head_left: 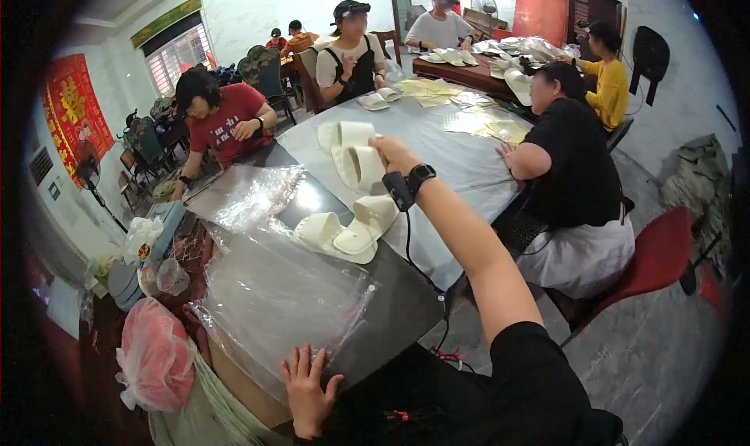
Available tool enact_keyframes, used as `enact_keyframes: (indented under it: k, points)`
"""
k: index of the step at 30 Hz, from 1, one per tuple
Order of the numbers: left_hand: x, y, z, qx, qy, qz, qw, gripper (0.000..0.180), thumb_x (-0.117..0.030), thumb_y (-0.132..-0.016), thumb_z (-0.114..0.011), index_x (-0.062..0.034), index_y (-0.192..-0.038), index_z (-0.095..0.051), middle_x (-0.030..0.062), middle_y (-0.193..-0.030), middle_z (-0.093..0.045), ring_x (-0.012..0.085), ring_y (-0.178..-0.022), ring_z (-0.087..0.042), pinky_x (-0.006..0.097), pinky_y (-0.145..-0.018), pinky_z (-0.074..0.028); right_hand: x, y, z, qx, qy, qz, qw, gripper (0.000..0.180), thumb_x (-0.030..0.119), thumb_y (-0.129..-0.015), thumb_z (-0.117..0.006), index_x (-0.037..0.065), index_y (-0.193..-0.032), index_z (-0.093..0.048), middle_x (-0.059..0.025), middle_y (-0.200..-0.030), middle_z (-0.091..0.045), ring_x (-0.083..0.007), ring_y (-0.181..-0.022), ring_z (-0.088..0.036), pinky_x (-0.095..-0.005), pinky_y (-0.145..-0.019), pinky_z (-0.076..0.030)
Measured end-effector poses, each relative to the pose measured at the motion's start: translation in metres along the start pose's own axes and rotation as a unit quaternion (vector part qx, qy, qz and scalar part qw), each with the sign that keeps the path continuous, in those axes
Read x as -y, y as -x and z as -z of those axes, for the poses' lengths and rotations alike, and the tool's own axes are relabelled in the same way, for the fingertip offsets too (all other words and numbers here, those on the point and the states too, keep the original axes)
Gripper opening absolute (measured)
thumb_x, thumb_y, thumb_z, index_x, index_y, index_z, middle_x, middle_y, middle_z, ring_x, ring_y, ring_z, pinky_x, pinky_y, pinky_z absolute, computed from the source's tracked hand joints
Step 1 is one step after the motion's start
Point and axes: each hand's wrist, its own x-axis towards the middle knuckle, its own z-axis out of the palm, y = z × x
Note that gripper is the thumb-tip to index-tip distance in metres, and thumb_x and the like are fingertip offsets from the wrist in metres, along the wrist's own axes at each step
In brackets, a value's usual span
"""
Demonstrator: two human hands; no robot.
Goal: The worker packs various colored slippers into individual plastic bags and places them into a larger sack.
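Note:
My right hand reaches far out over the table, its fingers closed on the edge of a white slipper. Another white slipper sits right against that one; whether my fingers grip it too is hidden. Nearer to me, a pair of white slippers rests on the dark tabletop. My left hand is spread flat at the near edge of a stack of clear plastic bags, fingers apart. More clear bags lie beyond the stack.
A person in red stands at the left side; a person in black sits at the right. White slippers and yellowish sheets lie across the table. A red bag is at lower left, a red chair at right.

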Motion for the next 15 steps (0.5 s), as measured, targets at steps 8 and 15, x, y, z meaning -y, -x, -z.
enact_keyframes:
  k: [8, 15]
  points:
    - [-0.001, 0.000, -0.005, -0.025, 0.005, -0.020, 0.999, 0.057, -0.038, -0.087, -0.074, -0.0093, -0.134, -0.061, 0.0203, -0.149, -0.049, 0.0428, -0.141, -0.040, 0.061, -0.116, -0.025, 0.089, 0.074, 0.044, 0.093, -0.246, 0.097, 0.960, 0.023, 0.018, -0.105, -0.052, 0.000, -0.119, -0.058, -0.0116, -0.098, -0.068, -0.0243, -0.083, -0.068, -0.0377, -0.075, -0.058]
    - [0.005, 0.010, 0.001, -0.034, -0.003, -0.010, 0.999, 0.058, -0.038, -0.087, -0.074, -0.0105, -0.136, -0.061, 0.0194, -0.150, -0.048, 0.0408, -0.142, -0.039, 0.061, -0.117, -0.025, 0.041, 0.160, 0.024, 0.083, -0.248, -0.007, 0.965, 0.029, 0.011, -0.106, -0.047, -0.004, -0.131, -0.050, -0.0160, -0.125, -0.062, -0.0266, -0.114, -0.064, -0.0417, -0.100, -0.053]
